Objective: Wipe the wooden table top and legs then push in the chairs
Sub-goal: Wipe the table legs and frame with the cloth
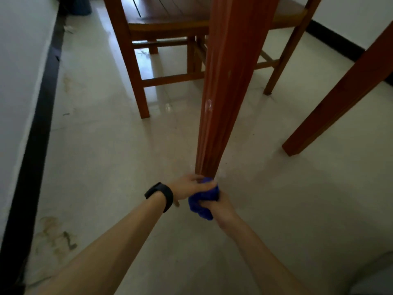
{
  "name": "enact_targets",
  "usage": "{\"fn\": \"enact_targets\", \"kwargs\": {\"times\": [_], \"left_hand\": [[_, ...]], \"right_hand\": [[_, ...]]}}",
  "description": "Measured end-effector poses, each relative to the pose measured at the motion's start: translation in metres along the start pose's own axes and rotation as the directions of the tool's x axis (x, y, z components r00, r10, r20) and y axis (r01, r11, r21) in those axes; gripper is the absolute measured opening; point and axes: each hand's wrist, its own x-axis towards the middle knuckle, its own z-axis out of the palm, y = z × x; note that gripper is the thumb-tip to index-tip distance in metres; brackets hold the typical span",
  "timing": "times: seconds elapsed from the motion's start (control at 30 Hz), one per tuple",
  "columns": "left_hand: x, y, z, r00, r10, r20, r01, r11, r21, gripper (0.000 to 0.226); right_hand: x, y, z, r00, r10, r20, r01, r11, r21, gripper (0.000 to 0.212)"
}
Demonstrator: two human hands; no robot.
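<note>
A reddish wooden table leg (225, 81) runs down the middle of the view to the floor. At its foot a bunched blue cloth (202, 201) is pressed against the wood. My right hand (221, 207) grips the cloth from the right and below. My left hand (189, 187), with a black watch on its wrist, lies against the cloth and the base of the leg from the left; its fingertips are hidden behind them. A second table leg (340, 99) slants down at the right. A wooden chair (161, 24) stands behind the near leg.
Pale glossy floor tiles (110, 156) spread all around. A white wall with a black skirting strip (36, 145) runs along the left, another at the far right. Brown stains mark the floor at lower left. A dark object sits in the top left corner.
</note>
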Motion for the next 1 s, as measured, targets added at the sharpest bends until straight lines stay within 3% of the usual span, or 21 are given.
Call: {"fn": "enact_targets", "kwargs": {"times": [0.03,0.1,0.2,0.3,0.37,0.43,0.5,0.6,0.63,0.67,0.73,0.8,0.87,0.93,0.97,1.0], "left_hand": [[0.001,-0.010,0.007,0.998,-0.040,0.043,0.043,0.997,-0.064,0.068],[0.002,-0.023,0.013,1.000,-0.011,-0.017,0.006,0.967,-0.256,0.048],[0.002,-0.026,-0.002,0.986,0.028,-0.167,-0.103,0.882,-0.461,0.043],[-0.001,-0.010,-0.034,0.933,0.072,-0.353,-0.219,0.892,-0.396,0.049],[-0.009,0.010,-0.057,0.859,0.089,-0.503,-0.316,0.866,-0.387,0.057],[-0.028,0.039,-0.076,0.795,0.145,-0.590,-0.458,0.780,-0.425,0.061],[-0.051,0.075,-0.089,0.637,0.325,-0.699,-0.665,0.691,-0.284,0.052],[-0.082,0.132,-0.094,0.226,0.510,-0.830,-0.880,0.473,0.050,0.039],[-0.089,0.147,-0.091,0.128,0.530,-0.838,-0.914,0.391,0.108,0.041],[-0.093,0.159,-0.086,0.081,0.549,-0.832,-0.936,0.329,0.126,0.043],[-0.083,0.166,-0.066,0.089,0.588,-0.804,-0.950,0.293,0.109,0.047],[-0.054,0.142,-0.043,0.151,0.579,-0.801,-0.909,0.400,0.119,0.046],[-0.018,0.094,-0.029,0.340,0.564,-0.753,-0.787,0.608,0.100,0.042],[0.006,0.048,-0.027,0.604,0.510,-0.612,-0.623,0.782,0.036,0.038],[0.011,0.034,-0.030,0.686,0.458,-0.565,-0.548,0.836,0.012,0.036],[0.015,0.027,-0.036,0.711,0.399,-0.580,-0.507,0.861,-0.029,0.036]], "right_hand": [[-0.003,-0.001,0.002,0.999,-0.019,0.033,0.021,0.998,-0.062,0.030],[-0.011,-0.006,0.005,0.996,-0.061,0.069,0.071,0.985,-0.157,0.036],[-0.014,-0.024,0.007,0.990,-0.062,0.129,0.070,0.996,-0.057,0.039],[-0.014,-0.063,0.007,0.984,-0.175,-0.013,0.170,0.971,-0.167,0.026],[-0.018,-0.095,0.006,0.895,-0.395,-0.205,0.321,0.892,-0.317,0.024],[-0.028,-0.132,0.008,0.752,-0.573,-0.326,0.443,0.806,-0.393,0.042],[-0.038,-0.174,0.014,0.657,-0.702,-0.275,0.565,0.699,-0.438,0.057],[-0.046,-0.230,0.025,0.596,-0.794,-0.116,0.708,0.589,-0.390,0.054],[-0.048,-0.244,0.026,0.597,-0.794,-0.115,0.721,0.594,-0.357,0.050],[-0.048,-0.253,0.025,0.599,-0.791,-0.128,0.723,0.602,-0.338,0.045],[-0.047,-0.254,0.024,0.594,-0.794,-0.129,0.723,0.597,-0.347,0.038],[-0.047,-0.244,0.023,0.616,-0.779,-0.116,0.704,0.611,-0.362,0.041],[-0.048,-0.234,0.023,0.646,-0.756,-0.104,0.676,0.630,-0.382,0.047],[-0.047,-0.232,0.020,0.683,-0.725,-0.090,0.650,0.659,-0.379,0.052],[-0.048,-0.234,0.019,0.706,-0.704,-0.081,0.634,0.678,-0.372,0.052],[-0.049,-0.237,0.017,0.723,-0.687,-0.076,0.620,0.693,-0.369,0.050]]}}
